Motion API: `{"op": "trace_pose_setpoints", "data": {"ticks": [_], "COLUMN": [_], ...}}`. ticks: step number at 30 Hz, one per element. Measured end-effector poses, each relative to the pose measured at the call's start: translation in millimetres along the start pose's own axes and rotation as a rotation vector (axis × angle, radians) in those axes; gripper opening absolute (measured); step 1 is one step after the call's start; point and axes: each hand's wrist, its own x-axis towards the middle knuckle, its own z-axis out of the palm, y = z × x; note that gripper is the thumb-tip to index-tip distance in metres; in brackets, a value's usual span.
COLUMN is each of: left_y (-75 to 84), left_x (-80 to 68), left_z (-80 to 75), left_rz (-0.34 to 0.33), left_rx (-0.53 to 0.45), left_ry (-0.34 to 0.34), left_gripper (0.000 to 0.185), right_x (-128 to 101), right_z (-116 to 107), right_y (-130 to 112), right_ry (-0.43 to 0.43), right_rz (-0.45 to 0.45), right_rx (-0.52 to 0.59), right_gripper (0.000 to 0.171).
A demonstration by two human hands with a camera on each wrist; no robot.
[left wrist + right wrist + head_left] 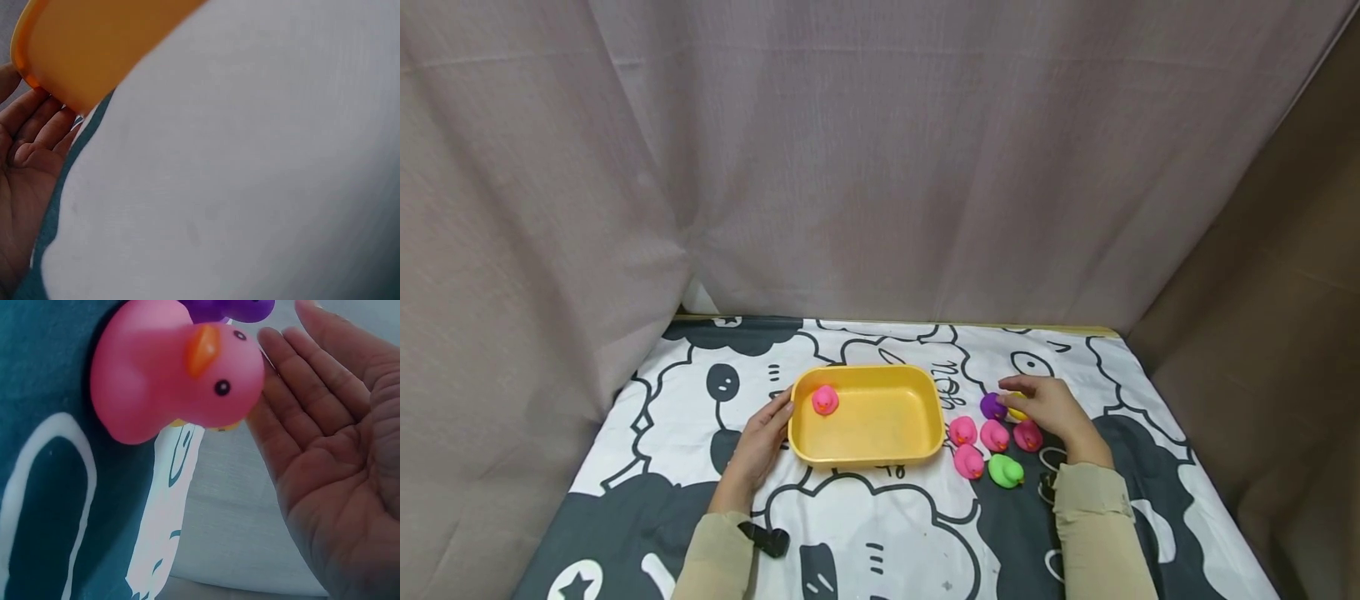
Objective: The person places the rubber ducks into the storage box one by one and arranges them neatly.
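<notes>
My left hand [763,442] holds the left end of a yellow plastic tray [880,457], its fingers against the outer wall in the left wrist view. One pink rubber duck [825,400] sits inside the tray near that end. Over to the right, my right hand [1047,408] hovers above a yellow rubber duck [1018,407], partly covering it. Its fingers are extended, with the palm turned inward in the right wrist view. Just left of its fingertips is a purple duck [992,406]. A deeper pink duck [144,375] lies close below the hand.
Several pink ducks [967,462] and a green duck [1006,472] lie right of the tray. A black-and-white cartoon-print cloth [880,533] covers the table. Grey-beige curtains [880,183] hang behind and at both sides. A black strap [766,538] is at my left wrist.
</notes>
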Motion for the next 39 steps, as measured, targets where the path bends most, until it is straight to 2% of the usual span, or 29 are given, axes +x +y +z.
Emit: {"op": "trace_pose_setpoints", "data": {"ticks": [9, 15, 25, 32, 39], "left_y": [-0.1, -0.2, 0.0, 0.6, 0.1], "left_x": [-0.9, 0.0, -0.3, 0.6, 0.0], "left_z": [-0.8, -0.7, -1.1, 0.3, 0.8], "left_rz": [0.005, 0.031, 0.021, 0.007, 0.024], "left_rx": [-0.002, 0.01, 0.018, 0.012, 0.022], "left_ry": [-0.001, -0.012, -0.01, 0.003, -0.005], "left_gripper": [0.048, 0.05, 0.049, 0.047, 0.05], "right_x": [2, 5, 3, 3, 3], "right_z": [4, 8, 7, 10, 12], "right_y": [4, 9, 11, 11, 13], "right_ry": [-0.026, -0.022, -0.078, -0.062, -0.054], "right_rz": [-0.013, -0.057, -0.062, -0.064, -0.053], "right_rx": [0.0, -0.009, -0.031, -0.029, -0.024], "right_gripper": [0.047, 0.039, 0.041, 0.04, 0.04]}}
